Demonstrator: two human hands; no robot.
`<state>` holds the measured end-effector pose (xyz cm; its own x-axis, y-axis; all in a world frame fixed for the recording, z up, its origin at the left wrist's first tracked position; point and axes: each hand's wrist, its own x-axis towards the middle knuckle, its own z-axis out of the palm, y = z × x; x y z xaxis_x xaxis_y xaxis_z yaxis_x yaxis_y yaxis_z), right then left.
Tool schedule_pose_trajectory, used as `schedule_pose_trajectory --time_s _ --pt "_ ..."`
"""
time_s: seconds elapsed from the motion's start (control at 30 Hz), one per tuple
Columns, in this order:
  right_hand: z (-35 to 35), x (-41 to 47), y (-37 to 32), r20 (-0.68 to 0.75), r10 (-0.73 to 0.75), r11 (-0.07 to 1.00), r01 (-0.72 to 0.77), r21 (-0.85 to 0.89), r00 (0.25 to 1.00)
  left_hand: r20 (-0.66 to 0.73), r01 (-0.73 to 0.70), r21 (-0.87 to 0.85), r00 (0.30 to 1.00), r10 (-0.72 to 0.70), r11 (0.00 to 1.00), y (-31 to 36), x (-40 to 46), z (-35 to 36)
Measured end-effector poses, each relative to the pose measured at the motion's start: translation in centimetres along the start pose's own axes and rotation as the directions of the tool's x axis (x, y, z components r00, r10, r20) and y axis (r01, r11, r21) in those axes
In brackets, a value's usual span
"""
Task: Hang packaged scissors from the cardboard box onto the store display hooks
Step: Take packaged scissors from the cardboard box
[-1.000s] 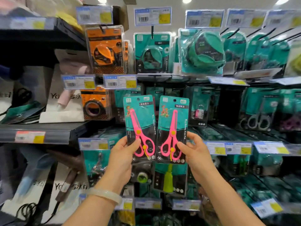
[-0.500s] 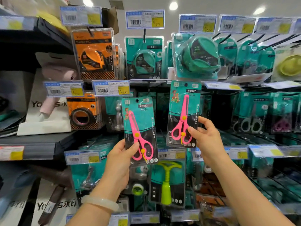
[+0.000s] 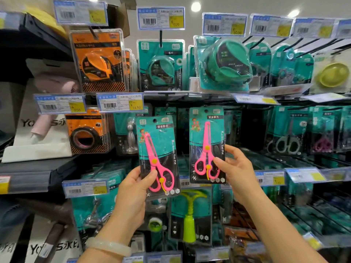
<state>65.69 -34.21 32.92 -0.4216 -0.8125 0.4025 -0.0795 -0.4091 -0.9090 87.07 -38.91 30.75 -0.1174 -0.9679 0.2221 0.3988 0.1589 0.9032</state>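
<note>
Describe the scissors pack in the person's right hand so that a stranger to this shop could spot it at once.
Find the price tag marked 14.50 on the middle shelf edge. To its lower right two teal packs of pink scissors are held up. Yours is the right pack, pinched by the right hand; it sits higher and straighter than the left hand's pack.

Both scissors packs, the left one and the right one, carry a dark label reading 安全剪刀, and along the right edge of each card runs "Kai Sheng You Pin". The price tag under the orange tape measure pack shows 14.50; the tag to its left ends in .50. A top-row tag reads 13.20. The white box shows "Yo".
</note>
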Motion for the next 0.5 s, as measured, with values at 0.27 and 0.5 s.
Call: schedule_pose_trajectory --time_s 0.27,0.5 --pt "0.3 0.7 -0.6 -0.018 -0.012 0.999 0.011 -0.030 1.000 -0.004 0.011 -0.006 1.000 -0.011 1.000 0.2 0.0 0.0" --pt "0.7 1.9 -0.8 0.002 0.026 0.999 -0.026 -0.020 1.000 -0.006 0.006 -0.047 1.000 -0.007 0.999 0.7 -0.1 0.2"
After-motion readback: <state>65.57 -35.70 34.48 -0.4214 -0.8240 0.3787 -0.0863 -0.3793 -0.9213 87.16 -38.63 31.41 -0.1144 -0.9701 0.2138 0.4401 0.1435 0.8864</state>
